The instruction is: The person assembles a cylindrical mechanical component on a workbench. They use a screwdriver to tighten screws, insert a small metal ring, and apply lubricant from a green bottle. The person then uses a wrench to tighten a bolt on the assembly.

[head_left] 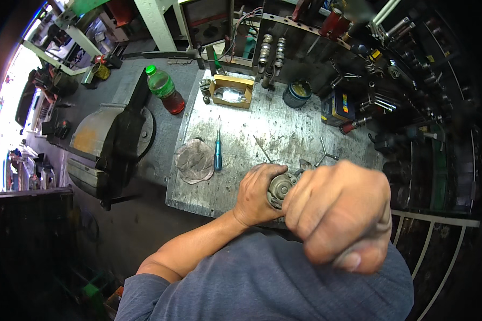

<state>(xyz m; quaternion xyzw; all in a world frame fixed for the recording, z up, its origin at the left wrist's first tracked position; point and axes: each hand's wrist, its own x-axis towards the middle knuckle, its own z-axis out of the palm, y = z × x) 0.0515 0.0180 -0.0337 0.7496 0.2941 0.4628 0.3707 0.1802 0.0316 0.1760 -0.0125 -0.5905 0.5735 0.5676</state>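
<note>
My left hand (256,195) is wrapped round a grey metal part with a round, stepped end (280,189), at the near edge of the metal-topped bench (241,123). Raised close to the camera, my right hand (340,214) is a closed fist. Whatever it may grip is hidden, and it covers the right side of the metal part. Left of my left hand lie a screwdriver with a blue handle (218,155) and a crumpled grey rag (194,160). Beyond the part are a thin metal rod (262,148) and a three-armed wrench (324,152).
A large vise (104,142) stands at the left, beside a green-capped bottle of red liquid (166,91). Farther back are an open cardboard box (233,91), a round tin (298,94) and a dark blue box (338,108). Sockets and wrenches (380,101) crowd the right.
</note>
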